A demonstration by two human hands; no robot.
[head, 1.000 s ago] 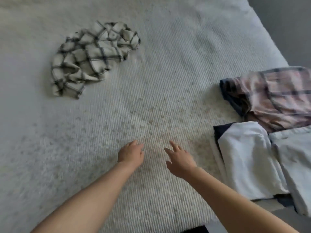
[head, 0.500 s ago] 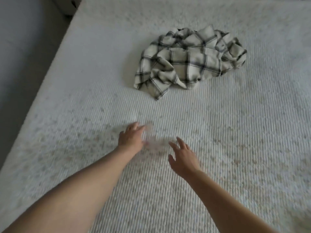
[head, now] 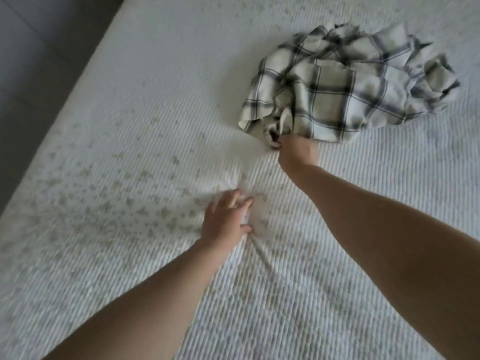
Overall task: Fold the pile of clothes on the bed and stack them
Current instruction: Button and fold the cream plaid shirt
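A crumpled cream garment with dark plaid lines [head: 348, 87] lies on the white ribbed bedcover [head: 145, 105], up and to the right. My right hand [head: 297, 152] is stretched out to its near edge, and its fingers grip a bunched corner of the plaid cloth. My left hand [head: 226, 219] presses flat on the bedcover nearer to me, fingers spread, and the cover wrinkles around it. The folded clothes are out of view.
The bed's left edge runs diagonally from the top middle down to the left side. Beyond it lies a dark grey floor [head: 33, 53]. Faint greenish speckles mark the bedcover around my left hand.
My right hand has reached forward and taken hold of the plaid garment's near corner. My left hand has come down flat on the cover. The view has drawn closer to the garment.
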